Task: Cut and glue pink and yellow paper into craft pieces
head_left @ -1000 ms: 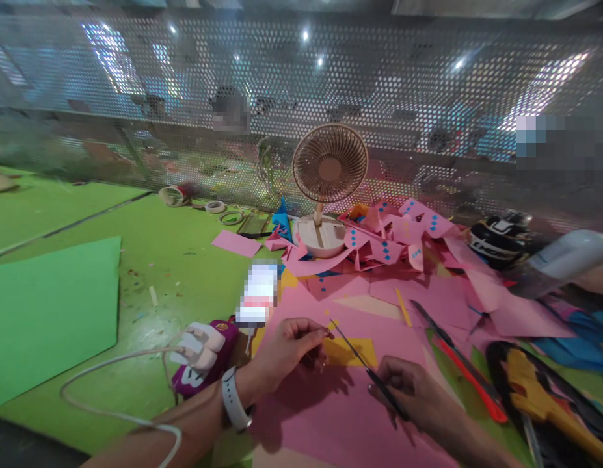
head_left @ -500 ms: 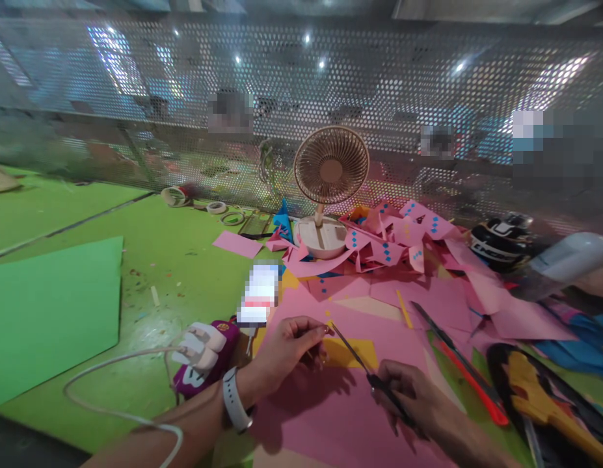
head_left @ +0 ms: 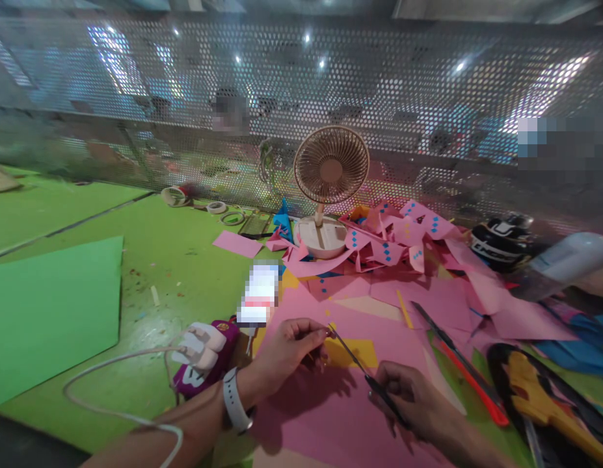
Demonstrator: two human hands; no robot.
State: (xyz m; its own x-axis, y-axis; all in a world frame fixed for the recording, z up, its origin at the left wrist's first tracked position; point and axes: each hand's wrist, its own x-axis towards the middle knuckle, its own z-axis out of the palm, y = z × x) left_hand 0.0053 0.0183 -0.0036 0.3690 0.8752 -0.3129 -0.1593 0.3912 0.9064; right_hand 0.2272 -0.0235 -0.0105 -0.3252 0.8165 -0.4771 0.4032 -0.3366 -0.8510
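Note:
My left hand [head_left: 304,344], with a white watch [head_left: 236,400] on its wrist, is closed in a pinch. Whatever lies between its thumb and finger is too small to make out. My right hand [head_left: 411,396] grips a slim tool with a thin metal blade and black handle [head_left: 352,354]; its tip meets the left fingertips. Which kind of tool it is, I cannot tell. Both hands hover over a large pink paper sheet [head_left: 325,416]. A yellow paper strip [head_left: 360,353] lies on that sheet behind the tool, and tiny yellow bits [head_left: 328,312] are scattered beyond the fingers.
A small fan [head_left: 331,170] stands at the back amid pink paper scraps [head_left: 393,234]. To the right lie a red-handled cutter [head_left: 469,377] and a yellow glue gun [head_left: 540,390]. Leftward are a phone [head_left: 259,292], a purple power block with chargers [head_left: 203,351] and green board [head_left: 57,305].
My right hand and the tool have shifted very slightly. The yellow speck seen at the tool's tip earlier is no longer distinct there. My left hand has hardly moved.

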